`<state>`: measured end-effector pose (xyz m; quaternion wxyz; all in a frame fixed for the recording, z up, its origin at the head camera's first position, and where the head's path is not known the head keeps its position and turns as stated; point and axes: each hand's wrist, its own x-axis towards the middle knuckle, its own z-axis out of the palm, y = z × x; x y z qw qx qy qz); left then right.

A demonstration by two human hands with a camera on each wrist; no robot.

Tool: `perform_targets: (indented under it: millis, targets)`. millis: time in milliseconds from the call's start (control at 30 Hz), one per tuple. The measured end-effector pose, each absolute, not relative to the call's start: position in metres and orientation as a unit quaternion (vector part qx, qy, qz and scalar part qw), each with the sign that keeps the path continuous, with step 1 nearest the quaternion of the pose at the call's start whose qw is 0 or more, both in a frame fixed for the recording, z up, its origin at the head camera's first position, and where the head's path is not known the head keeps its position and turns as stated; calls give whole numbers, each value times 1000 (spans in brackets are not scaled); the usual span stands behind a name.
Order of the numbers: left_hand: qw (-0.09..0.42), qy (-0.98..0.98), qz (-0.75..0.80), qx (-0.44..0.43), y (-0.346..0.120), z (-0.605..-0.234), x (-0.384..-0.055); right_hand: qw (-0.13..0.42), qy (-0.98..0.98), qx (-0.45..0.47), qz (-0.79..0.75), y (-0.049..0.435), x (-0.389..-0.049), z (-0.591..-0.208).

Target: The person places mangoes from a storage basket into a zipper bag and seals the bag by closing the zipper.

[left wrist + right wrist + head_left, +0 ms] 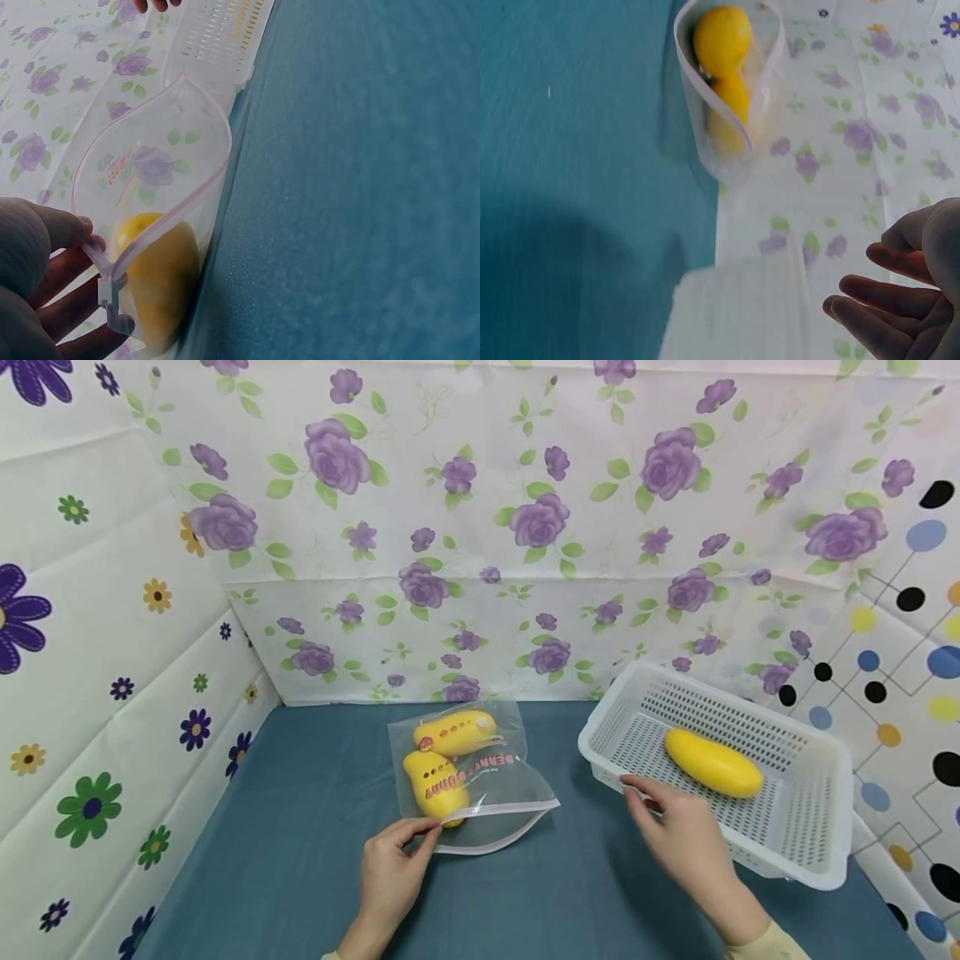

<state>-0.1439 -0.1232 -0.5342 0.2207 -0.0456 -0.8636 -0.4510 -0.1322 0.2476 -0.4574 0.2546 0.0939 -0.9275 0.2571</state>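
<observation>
My left hand (393, 870) pinches the left corner of a clear zip bag (495, 793) between thumb and fingers. The bag's mouth gapes toward me, and a white slider (109, 292) sits at the pinched corner in the left wrist view. Inside lie two yellow, mango-like fruits, one (455, 732) at the back and another (437, 783) nearer the mouth. My right hand (678, 831) hovers at the near left rim of a white basket (780, 860), fingers loosely bent and holding nothing. A third yellow fruit (712, 763), long and smooth, lies in the basket.
A blue-green cloth (300, 827) covers the table. Behind it hangs a floral sheet (480, 635). Patterned side sheets, one with flowers (97, 710) at left and one with dots (911, 727) at right, close in the sides.
</observation>
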Motion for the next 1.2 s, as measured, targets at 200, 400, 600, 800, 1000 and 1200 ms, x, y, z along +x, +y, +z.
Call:
perform_targets:
  millis: [200,400,600,800,1000,1200]
  targets:
    - [219,-864,-451,-43,-123,-533,-144,269,-928,90,241,274,-133,-450]
    - [221,-866,-448,-37,-125,-533,-145,288,-922,90,242,296,-134,-446]
    - [223,-864,-451,-35,-126,-533,-145,268,-930,67,242,312,-133,-440]
    - [224,-865,-448,-35,-127,-533,-145,199,-948,28,249,329,-134,-437]
    - [222,-868,-443,-30,-127,-535,-145,104,-955,-14,278,353,-135,-438]
    - [225,-866,-446,-32,-126,-535,-146,54,-961,-38,268,373,-139,-437]
